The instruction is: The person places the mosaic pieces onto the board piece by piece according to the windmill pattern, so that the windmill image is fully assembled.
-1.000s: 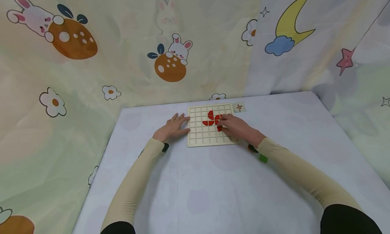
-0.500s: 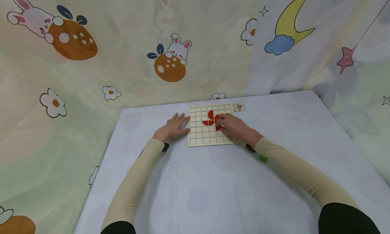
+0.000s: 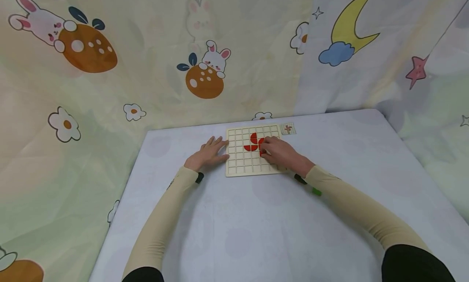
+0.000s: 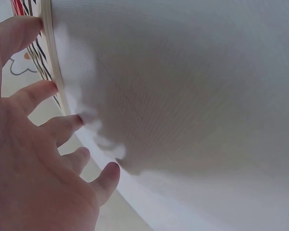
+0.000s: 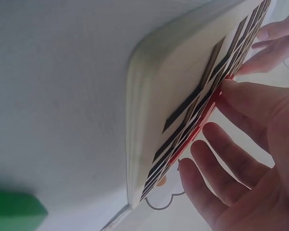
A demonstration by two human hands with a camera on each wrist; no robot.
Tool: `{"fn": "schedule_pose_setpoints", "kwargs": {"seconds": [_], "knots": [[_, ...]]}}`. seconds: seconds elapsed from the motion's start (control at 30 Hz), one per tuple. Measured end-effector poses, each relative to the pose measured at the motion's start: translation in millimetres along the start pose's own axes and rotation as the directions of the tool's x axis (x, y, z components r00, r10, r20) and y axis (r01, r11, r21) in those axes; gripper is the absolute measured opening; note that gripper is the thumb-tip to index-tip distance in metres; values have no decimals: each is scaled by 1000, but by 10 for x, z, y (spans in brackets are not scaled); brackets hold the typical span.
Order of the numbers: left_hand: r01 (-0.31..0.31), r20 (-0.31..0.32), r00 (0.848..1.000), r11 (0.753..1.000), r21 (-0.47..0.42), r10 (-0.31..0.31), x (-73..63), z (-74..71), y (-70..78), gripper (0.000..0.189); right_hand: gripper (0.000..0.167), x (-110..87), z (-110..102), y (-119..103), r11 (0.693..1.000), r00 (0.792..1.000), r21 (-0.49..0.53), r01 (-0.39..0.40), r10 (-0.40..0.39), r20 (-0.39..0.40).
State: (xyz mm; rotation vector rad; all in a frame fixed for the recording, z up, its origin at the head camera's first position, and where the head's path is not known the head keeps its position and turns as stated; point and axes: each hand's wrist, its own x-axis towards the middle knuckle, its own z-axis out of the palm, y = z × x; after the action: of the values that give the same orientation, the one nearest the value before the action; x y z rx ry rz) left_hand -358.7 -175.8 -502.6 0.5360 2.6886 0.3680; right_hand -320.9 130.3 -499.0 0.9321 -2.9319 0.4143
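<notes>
A pale wooden grid board (image 3: 239, 164) lies near the table's far edge. Several red, curved-edged pieces (image 3: 250, 148) sit in its squares, right of centre. My right hand (image 3: 283, 151) reaches over the board's right side. Its thumb and forefinger pinch a red piece (image 5: 213, 101) at the grid, while the other fingers stay loosely bent; the hand partly hides the pieces. My left hand (image 3: 207, 155), fingers spread, rests on the table with thumb and forefinger touching the board's left edge (image 4: 49, 48).
A small patterned card (image 3: 288, 128) lies beside the board's far right corner. Under the right forearm, a green block (image 3: 316, 191) sits on the white-covered table (image 3: 234, 233). A printed cloth (image 3: 154, 70) hangs behind the table.
My right hand has shifted slightly left, bringing the nearest red piece closer in beside the other red ones. The left hand and the board stay where they were.
</notes>
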Motion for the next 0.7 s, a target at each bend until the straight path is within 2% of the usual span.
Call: {"fn": "schedule_pose_setpoints", "kwargs": {"seconds": [0.2,0.27,0.37,0.47,0.53,0.7], "knots": [[-2,-4,1000,1000,-7,2,0,4,-2,71,4,11,5,16,1000,1000,19,5,-5,10],[-4,-3,1000,1000,-2,4,11,4,4,71,8,-1,-28,37,998,999,70,0,-2,34],[-8,-2,1000,1000,-3,8,17,4,10,71,23,-75,-120,90,981,995,187,-50,33,91],[-9,-4,1000,1000,-7,9,14,4,4,71,38,-232,-237,152,950,984,279,-138,100,145],[-11,-6,1000,1000,-9,11,10,4,2,71,42,-379,-304,205,936,975,296,-189,143,169],[-11,-8,1000,1000,-23,11,9,4,6,71,33,-806,-381,372,937,958,241,-252,206,200]]}}
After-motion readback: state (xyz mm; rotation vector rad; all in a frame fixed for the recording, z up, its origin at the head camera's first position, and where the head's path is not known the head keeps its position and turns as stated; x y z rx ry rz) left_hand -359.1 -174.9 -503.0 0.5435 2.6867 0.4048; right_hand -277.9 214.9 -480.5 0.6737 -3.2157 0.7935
